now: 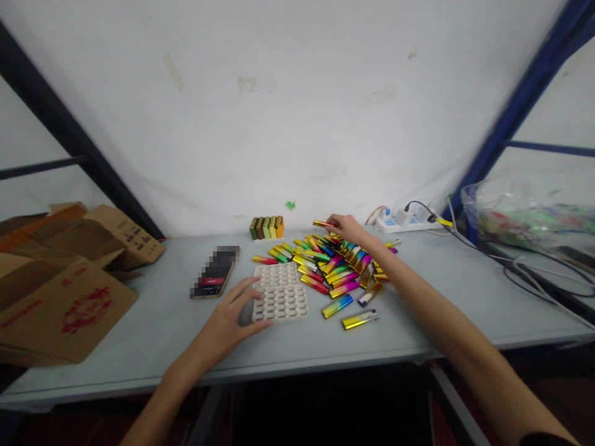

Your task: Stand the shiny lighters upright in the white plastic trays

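Observation:
My left hand (235, 313) rests at the left side of a white tray (281, 291) with rows of holes, its fingers spread and touching the tray's edge. Pinched in my right hand (346, 228) is a shiny red and gold lighter (321, 223), held above the far side of a heap. That heap of colourful metallic lighters (334, 263) lies right of the tray. Closer to me are a blue and yellow lighter (338, 306) and a yellow lighter (360, 319). The tray's holes show nothing standing in them.
A block of upright lighters (266, 227) stands by the wall. A phone (216, 272) lies left of the tray. Cardboard boxes (69, 303) fill the left end. At the back right are a power strip (406, 220), cables and a plastic bag (530, 214).

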{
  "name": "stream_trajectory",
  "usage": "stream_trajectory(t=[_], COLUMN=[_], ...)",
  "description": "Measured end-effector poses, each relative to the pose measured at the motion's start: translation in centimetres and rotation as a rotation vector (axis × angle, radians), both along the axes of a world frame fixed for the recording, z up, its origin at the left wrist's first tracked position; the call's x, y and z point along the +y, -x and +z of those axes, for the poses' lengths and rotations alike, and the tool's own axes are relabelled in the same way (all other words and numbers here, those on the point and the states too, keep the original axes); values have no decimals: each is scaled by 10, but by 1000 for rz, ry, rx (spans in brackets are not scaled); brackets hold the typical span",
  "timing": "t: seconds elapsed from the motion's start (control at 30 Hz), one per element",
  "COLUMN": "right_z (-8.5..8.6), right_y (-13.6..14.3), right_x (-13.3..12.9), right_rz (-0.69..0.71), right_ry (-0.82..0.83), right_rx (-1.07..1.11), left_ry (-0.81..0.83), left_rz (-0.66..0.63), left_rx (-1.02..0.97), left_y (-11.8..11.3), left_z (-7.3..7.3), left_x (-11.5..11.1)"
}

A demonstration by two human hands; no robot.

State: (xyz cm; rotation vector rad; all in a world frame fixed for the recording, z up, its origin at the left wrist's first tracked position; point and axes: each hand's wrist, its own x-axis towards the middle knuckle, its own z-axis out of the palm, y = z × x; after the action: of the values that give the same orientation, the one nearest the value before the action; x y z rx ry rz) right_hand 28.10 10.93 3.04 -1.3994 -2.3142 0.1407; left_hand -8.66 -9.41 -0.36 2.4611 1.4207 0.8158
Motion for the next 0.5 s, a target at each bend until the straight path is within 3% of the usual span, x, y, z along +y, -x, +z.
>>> stream_trajectory(t=[0.23,0.37,0.5], right_z=[-12,-20,-18], right_y=[-26,-20,-9], right_x=[-30,-38,-46], right_rz=[27,-22,13], right_ry=[149,259,209], right_rx=[655,853,872], left_ry=[-40,-28,2], left_rz=[80,27,-29], left_rx=[-87,-181,-197], left_y=[6,-17,-43], left_z=[23,29,32], left_x=[2,31,71])
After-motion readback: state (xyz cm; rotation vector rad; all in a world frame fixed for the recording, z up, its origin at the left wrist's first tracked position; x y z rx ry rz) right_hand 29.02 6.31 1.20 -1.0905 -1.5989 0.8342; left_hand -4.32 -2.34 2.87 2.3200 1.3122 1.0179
